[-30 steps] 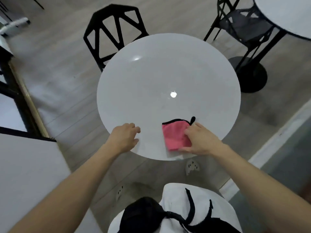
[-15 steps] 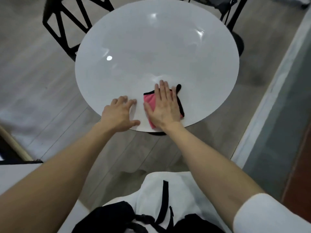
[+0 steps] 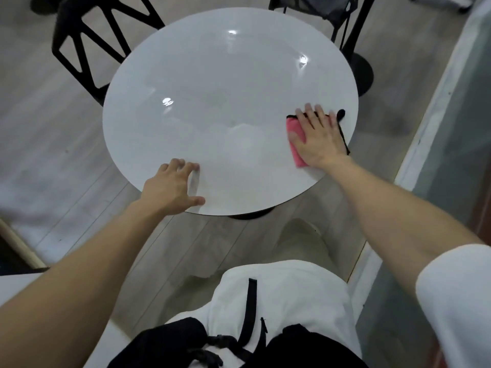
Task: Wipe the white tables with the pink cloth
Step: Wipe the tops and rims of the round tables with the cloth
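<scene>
A round white table (image 3: 212,75) fills the middle of the head view. The pink cloth (image 3: 295,131), edged in black, lies flat near the table's right rim. My right hand (image 3: 317,136) presses down on it with straight, spread fingers and covers most of it. My left hand (image 3: 174,188) rests on the near left rim of the table, fingertips on the top and thumb along the edge, holding nothing.
A black frame chair (image 3: 98,41) stands at the table's far left. Another black chair (image 3: 326,9) and a round black table base (image 3: 362,73) are at the far right. A pale raised strip (image 3: 425,115) runs along the floor on the right.
My right hand has slid the pink cloth from the near middle of the table out to its right rim. My left hand has stayed on the near edge.
</scene>
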